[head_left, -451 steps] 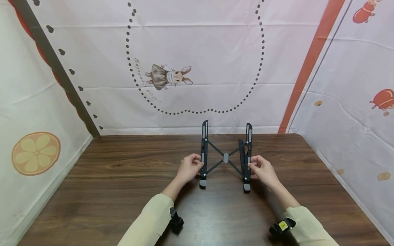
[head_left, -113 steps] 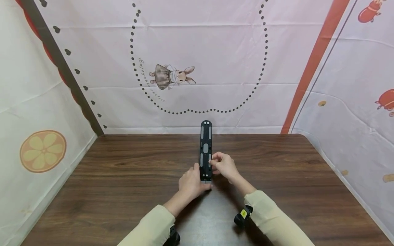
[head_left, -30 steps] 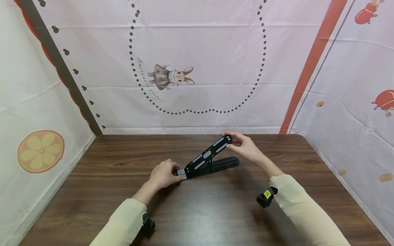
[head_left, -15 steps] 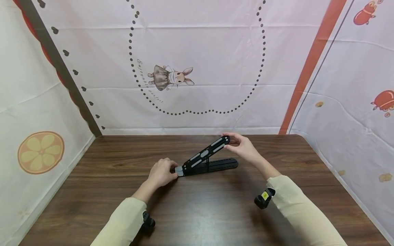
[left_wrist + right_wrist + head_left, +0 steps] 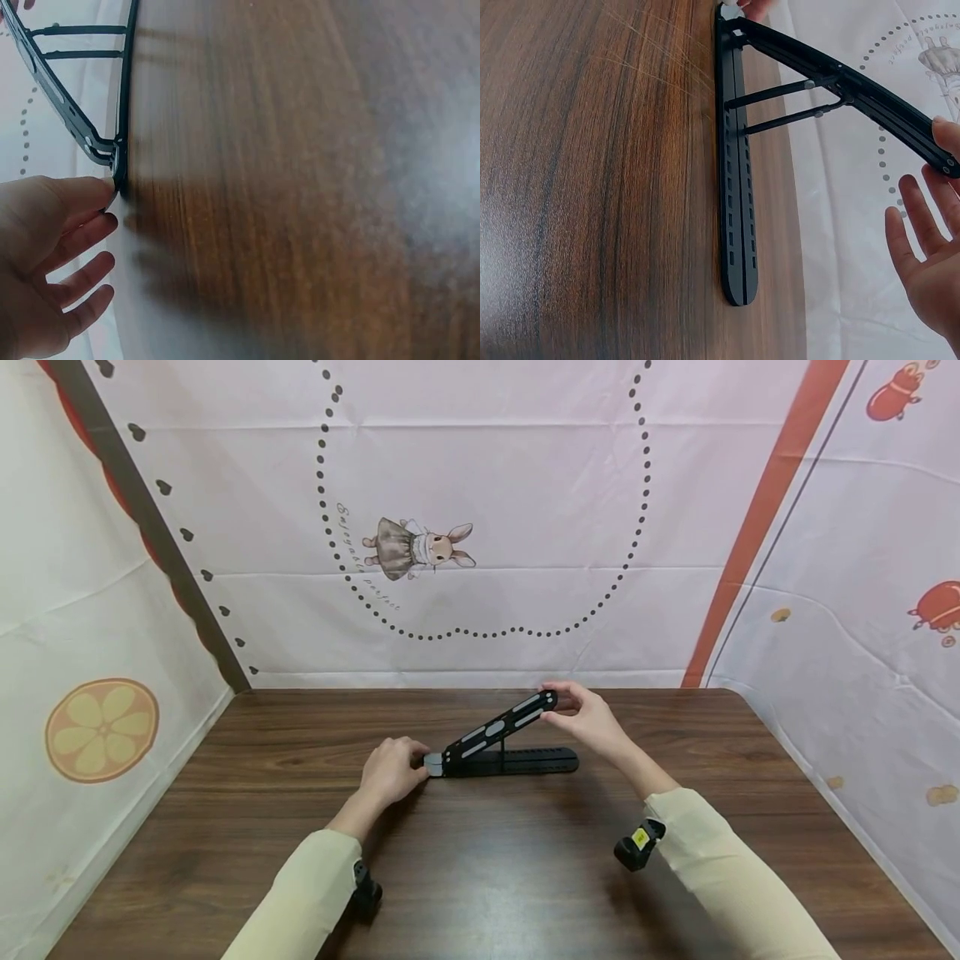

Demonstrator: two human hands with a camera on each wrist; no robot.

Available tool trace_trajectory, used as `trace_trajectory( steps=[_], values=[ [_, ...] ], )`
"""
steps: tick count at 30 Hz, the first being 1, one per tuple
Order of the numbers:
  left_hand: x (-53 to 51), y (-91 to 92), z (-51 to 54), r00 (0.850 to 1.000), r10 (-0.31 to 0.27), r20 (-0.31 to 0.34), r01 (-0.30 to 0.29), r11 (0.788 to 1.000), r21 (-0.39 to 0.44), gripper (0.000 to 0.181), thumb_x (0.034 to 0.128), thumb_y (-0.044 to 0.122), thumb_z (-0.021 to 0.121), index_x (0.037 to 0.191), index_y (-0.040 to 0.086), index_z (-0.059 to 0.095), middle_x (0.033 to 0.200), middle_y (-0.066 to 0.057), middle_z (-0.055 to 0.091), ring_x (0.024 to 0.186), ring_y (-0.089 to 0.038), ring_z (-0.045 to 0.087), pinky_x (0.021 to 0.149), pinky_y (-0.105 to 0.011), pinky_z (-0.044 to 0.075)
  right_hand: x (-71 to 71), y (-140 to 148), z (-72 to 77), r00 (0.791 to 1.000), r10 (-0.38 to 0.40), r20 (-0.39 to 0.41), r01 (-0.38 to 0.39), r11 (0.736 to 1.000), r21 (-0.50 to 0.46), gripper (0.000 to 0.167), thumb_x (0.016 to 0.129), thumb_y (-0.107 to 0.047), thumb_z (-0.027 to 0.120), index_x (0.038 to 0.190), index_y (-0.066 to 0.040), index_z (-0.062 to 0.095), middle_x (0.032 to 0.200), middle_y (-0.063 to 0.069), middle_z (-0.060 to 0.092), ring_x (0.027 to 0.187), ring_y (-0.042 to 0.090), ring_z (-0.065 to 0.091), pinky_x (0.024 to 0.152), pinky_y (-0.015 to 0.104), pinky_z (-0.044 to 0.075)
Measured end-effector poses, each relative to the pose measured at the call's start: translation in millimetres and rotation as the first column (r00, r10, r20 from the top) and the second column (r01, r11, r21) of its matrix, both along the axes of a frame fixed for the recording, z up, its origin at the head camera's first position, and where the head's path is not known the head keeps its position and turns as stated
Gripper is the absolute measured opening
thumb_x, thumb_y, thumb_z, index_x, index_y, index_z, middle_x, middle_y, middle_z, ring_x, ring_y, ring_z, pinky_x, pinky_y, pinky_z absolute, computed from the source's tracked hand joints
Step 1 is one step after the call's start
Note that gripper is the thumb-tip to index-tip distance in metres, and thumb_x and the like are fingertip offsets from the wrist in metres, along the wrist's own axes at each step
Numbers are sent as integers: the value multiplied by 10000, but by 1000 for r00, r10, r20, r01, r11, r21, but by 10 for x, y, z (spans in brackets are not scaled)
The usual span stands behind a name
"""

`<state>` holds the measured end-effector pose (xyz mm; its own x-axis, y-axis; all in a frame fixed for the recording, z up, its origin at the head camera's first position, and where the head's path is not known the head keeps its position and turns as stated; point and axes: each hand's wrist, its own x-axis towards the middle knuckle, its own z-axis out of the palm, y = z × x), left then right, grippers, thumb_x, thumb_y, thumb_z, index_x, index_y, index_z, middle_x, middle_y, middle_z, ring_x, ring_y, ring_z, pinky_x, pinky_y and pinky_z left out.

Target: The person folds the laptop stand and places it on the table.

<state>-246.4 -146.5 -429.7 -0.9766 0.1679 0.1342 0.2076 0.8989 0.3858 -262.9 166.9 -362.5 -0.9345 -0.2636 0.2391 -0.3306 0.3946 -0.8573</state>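
Observation:
A black folding laptop stand [image 5: 495, 728], its two sides drawn together into one narrow bar, lies sideways on the table. Its slotted base [image 5: 547, 760] rests flat on the wood. The upper arm, with grey pads, slants up to the right, and thin struts [image 5: 780, 94] join it to the base. My left hand [image 5: 390, 770] pinches the grey-tipped hinge end between thumb and fingers. At the raised end, my right hand [image 5: 591, 720] pinches the arm's tip between thumb and index finger; its other fingers are spread in the right wrist view.
The brown wood table [image 5: 495, 877] carries the stand near its back edge. White printed cloth [image 5: 525, 527] hangs close behind it and along both sides. A black wrist camera [image 5: 639, 845] is strapped on the right sleeve, another [image 5: 366, 890] on the left.
Earlier the stand was spread into an X; its sides came together, it was turned sideways and its arm raised. In the last second it swings nearly parallel to the back edge, arm slightly lower.

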Motion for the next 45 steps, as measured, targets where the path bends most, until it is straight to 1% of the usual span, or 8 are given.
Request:
trace_trajectory(
  steps=[6,13,18,20,26,34,40,45],
  values=[
    [-84,-3,-13,999,45,-23,-45,999,4,250,788,185,714,1036,160,692,938,-4,690,881,-208,629,718,-389,495,22,-52,25,1000,-14,-4,14,1000,-6,471,835,-104,672,1273,-58,505,1271,139,543,1030,302,591,767,252,505],
    [-150,-12,-16,996,85,-11,-85,996,3,231,810,191,697,1040,166,691,912,15,687,788,-166,624,602,-320,485,212,-186,243,999,-50,-4,50,998,33,453,842,-45,646,1263,9,487,1247,198,539,1020,343,582,776,317,508],
    [-209,-9,-17,993,118,-15,-118,993,6,211,809,182,695,1020,174,695,900,18,685,786,-160,621,582,-316,476,200,-216,232,997,-73,-2,73,996,51,460,842,-63,651,1263,8,481,1210,200,556,1016,328,580,763,357,496],
    [-216,-1,-20,992,124,-13,-124,992,11,213,810,175,692,1023,170,695,912,9,688,810,-171,626,594,-332,483,143,-199,163,997,-76,4,76,996,43,469,841,-92,661,1266,-10,482,1197,189,562,1021,321,578,761,366,492],
    [-183,36,-27,991,127,-43,-126,992,12,257,797,175,698,1053,148,688,1015,-29,671,913,-213,615,655,-384,507,-18,-143,-36,996,-88,6,88,995,45,483,834,-176,683,1268,-91,491,1189,117,573,1022,268,582,759,349,491],
    [-90,179,17,986,97,-135,-91,994,55,291,777,219,725,1060,162,687,1089,-44,651,995,-266,594,731,-436,502,-33,-135,-65,996,-91,0,91,995,37,482,832,-164,684,1268,-97,489,1194,105,563,1018,274,584,747,347,497],
    [-47,335,53,991,75,-111,-68,995,66,346,783,252,723,1118,184,668,1126,-59,649,984,-274,619,694,-427,509,60,-163,47,995,-97,17,97,995,34,473,841,-140,672,1273,-86,488,1231,141,540,1029,294,578,750,356,491],
    [-54,417,52,990,102,-95,-97,994,57,372,790,277,718,1150,211,654,1119,-64,656,891,-280,646,585,-385,502,218,-232,226,996,-92,18,91,995,47,468,852,-88,646,1280,-21,469,1256,185,515,1040,330,567,761,362,492]
  ],
)
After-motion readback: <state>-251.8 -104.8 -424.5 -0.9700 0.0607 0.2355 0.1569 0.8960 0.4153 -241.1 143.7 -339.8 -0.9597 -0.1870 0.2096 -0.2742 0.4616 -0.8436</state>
